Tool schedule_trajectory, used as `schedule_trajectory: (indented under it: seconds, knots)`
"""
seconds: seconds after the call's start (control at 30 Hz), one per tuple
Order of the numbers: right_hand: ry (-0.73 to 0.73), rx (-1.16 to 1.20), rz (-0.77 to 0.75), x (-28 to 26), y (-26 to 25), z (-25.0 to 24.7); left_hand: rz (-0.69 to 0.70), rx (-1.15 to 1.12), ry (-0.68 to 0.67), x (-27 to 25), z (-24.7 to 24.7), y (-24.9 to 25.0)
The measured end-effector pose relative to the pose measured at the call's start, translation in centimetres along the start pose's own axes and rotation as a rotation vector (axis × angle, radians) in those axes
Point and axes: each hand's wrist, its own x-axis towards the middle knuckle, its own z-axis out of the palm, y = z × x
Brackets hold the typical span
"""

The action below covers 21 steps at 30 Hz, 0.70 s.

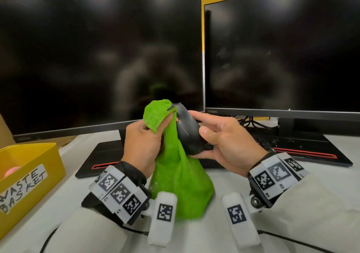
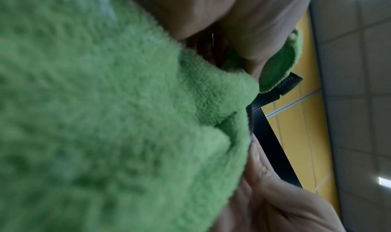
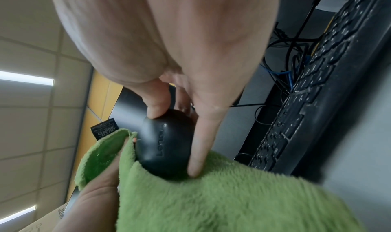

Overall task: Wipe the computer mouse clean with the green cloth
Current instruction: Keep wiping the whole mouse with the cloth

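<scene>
Right now I have the computer mouse [image 1: 190,131] lifted off the desk [image 1: 321,176] and held in the air in front of the two dark monitors [image 1: 101,62], roughly above the middle of the desk's near edge. My right hand [image 1: 224,139] clasps it, thumb on the upper shell and the other fingers curled under the belly, so the body stands tilted with its left flank turned toward the cloth. I judge that this hold is chosen to free the side and top for wiping, which a mouse lying flat would not allow.

My left hand [image 1: 142,145] grips the green cloth [image 1: 181,182] bunched near its top, and a fold wraps over the fingertips and presses against the mouse's left side. The rest of the cloth hangs down in a loose cone toward the desk; whether its hem touches the surface I cannot tell. In the right wrist view the cloth [image 3: 222,193] cups the lower end of the mouse [image 3: 167,143], and its black label sticks out beside the shell.

The wipe looks under way on that flank. The next stroke probably needs the mouse turned in my right hand to bring the covered parts round.

A yellow bin marked waste basket [image 1: 29,174] sits at the desk's left edge, and a keyboard [image 3: 306,85] lies behind my right hand.
</scene>
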Motion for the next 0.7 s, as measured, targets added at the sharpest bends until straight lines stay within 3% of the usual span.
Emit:
schedule_trajectory:
  seconds: [0.13, 0.27, 0.37, 0.6, 0.7]
  knots:
    - [0.024, 0.008, 0.02, 0.06, -0.07, -0.32, -0.02, -0.01, 0.039, 0.24, -0.32, -0.45]
    - [0.056, -0.032, 0.021, -0.02, -0.1, -0.63, -0.057, -0.041, -0.129, -0.09, -0.36, -0.25]
    - [0.04, -0.063, 0.007, 0.0, -0.02, -0.39, -0.003, 0.009, -0.224, -0.38, -0.42, -0.17]
    - [0.016, -0.07, 0.009, 0.02, 0.34, 0.12, 0.037, 0.124, 0.027, 0.39, -0.67, -0.54]
    - [0.009, -0.039, 0.022, -0.08, 0.14, -0.11, 0.019, 0.141, 0.002, 0.47, -0.92, -0.34]
